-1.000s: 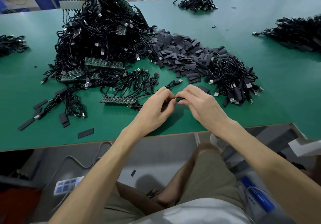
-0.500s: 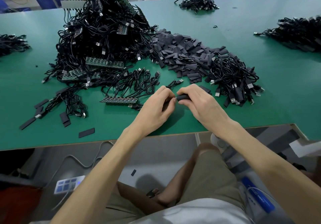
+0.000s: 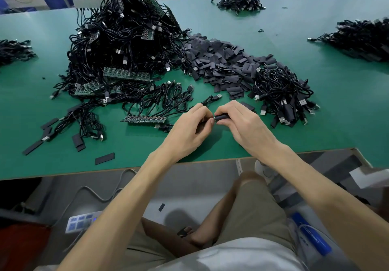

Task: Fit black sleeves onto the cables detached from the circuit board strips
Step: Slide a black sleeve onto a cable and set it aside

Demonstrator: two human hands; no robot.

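My right hand pinches a black sleeve just above the green table. My left hand pinches the end of a black cable whose tip meets the sleeve's left opening; the cable's USB plug lies behind my fingers. A circuit board strip with cables attached lies left of my left hand. Behind my hands spreads a heap of loose black sleeves. A bundle of sleeved cables sits to the right of my right hand.
A tall pile of cables and board strips fills the left middle of the table. More cable heaps lie far back, at the right edge and left edge. Stray sleeves lie near the front edge.
My hands have drawn slightly apart and my right hand has rolled, so more of the black sleeve shows between the fingers. The cable tip stays at the sleeve's opening.
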